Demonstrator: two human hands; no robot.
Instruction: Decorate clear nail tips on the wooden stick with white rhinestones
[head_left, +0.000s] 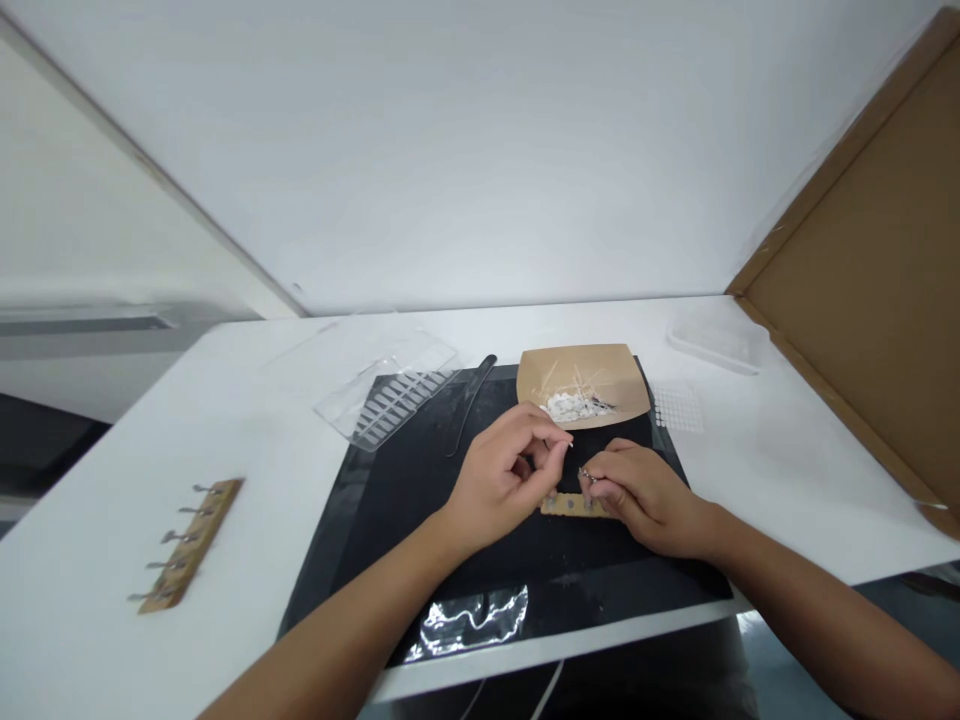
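My left hand [513, 470] is closed in a pinch, with a tiny white piece [571, 444] showing at the fingertips. Just to its right, my right hand [637, 492] pinches a small shiny metal piece [587, 476]; its exact kind is too small to tell. Beneath both hands a short wooden strip [559, 505] with small grey metal spots lies on the black mat [420, 520], its right end hidden by my right hand. Directly behind the hands stands a brown paper tray [630, 375] holding white pieces [574, 407] and thin clear sticks [574, 380].
A black nail file [472, 400] and a clear plastic case [401, 400] of nail-shaped pieces lie left of the tray. Far left is a wooden strip [193, 545] with several metal clips. A sheet of clear dots [677, 407], a clear lid [712, 343] and a cardboard panel [870, 270] are right.
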